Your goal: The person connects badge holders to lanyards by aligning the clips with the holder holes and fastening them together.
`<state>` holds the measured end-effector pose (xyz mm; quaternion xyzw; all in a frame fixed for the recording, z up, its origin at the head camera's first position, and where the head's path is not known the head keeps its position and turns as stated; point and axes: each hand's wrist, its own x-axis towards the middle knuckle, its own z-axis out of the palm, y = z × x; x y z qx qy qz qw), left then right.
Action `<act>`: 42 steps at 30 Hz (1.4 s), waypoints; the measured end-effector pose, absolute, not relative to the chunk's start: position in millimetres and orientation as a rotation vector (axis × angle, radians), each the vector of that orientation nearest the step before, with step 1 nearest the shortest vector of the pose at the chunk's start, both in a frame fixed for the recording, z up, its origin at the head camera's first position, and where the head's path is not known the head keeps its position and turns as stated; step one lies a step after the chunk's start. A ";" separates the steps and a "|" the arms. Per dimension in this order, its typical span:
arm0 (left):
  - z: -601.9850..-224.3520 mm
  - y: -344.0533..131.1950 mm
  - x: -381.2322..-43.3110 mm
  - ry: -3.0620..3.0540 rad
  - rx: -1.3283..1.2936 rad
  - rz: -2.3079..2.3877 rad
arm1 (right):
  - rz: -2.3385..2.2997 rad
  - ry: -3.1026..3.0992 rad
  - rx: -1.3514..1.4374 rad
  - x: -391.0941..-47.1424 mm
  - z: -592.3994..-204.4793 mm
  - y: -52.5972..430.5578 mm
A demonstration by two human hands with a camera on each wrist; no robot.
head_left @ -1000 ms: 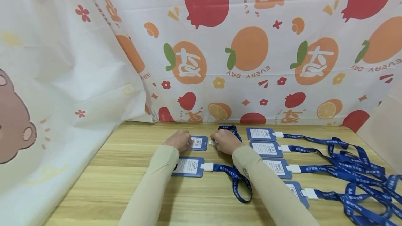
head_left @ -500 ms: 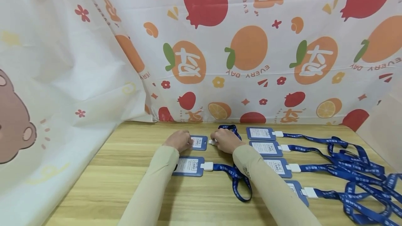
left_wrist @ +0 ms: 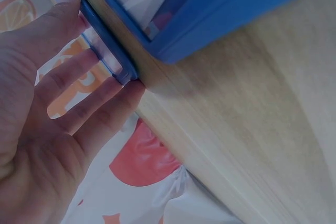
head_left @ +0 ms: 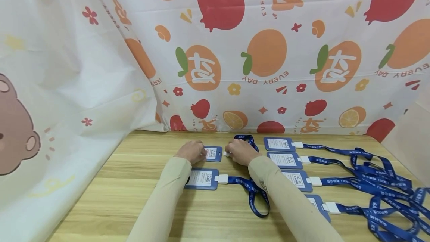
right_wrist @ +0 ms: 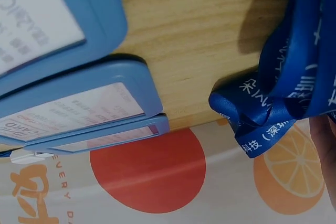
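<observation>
At the back of the table, my left hand (head_left: 192,151) holds a blue ID badge holder (head_left: 213,154) flat, covering its left part. In the left wrist view the thumb lies on the holder's near edge and the fingertips (left_wrist: 134,88) reach its far side and corner. My right hand (head_left: 241,151) pinches the white clip (head_left: 227,154) of a blue lanyard (right_wrist: 283,72), just right of the holder's slotted end. A small gap separates clip and holder. The lanyard's strap bunches beside and under the right hand. Nearer, a second badge holder (head_left: 203,179) lies joined to its lanyard's white clip (head_left: 221,179).
Right of my right arm lie several badge holders (head_left: 280,144) in a column, with clips and blue lanyards (head_left: 379,182) trailing in a tangle to the right. My right forearm partly covers the nearer ones. A fruit-print curtain (head_left: 235,66) closes the table's back edge.
</observation>
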<state>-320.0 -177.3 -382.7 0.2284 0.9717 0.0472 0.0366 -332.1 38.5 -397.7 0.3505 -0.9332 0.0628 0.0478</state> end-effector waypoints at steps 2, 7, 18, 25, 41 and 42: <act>-383.0 -177.2 -320.6 2.981 0.696 0.149 | 0.184 -2.843 1.070 -332.8 -399.0 38.0; -384.0 -176.7 -322.0 2.971 0.680 0.157 | 0.197 -2.830 1.077 -333.1 -401.1 36.9; -379.3 -173.8 -319.7 2.975 0.649 0.180 | 0.210 -2.834 1.069 -333.3 -401.6 36.6; -381.1 -174.6 -318.9 2.977 0.642 0.201 | 0.236 -2.852 1.071 -331.1 -399.6 35.4; -383.3 -175.8 -318.9 2.981 0.678 0.224 | 0.234 -2.863 1.054 -331.1 -401.7 33.8; -383.3 -176.1 -319.1 2.983 0.679 0.216 | 0.236 -2.863 1.057 -331.1 -401.5 33.8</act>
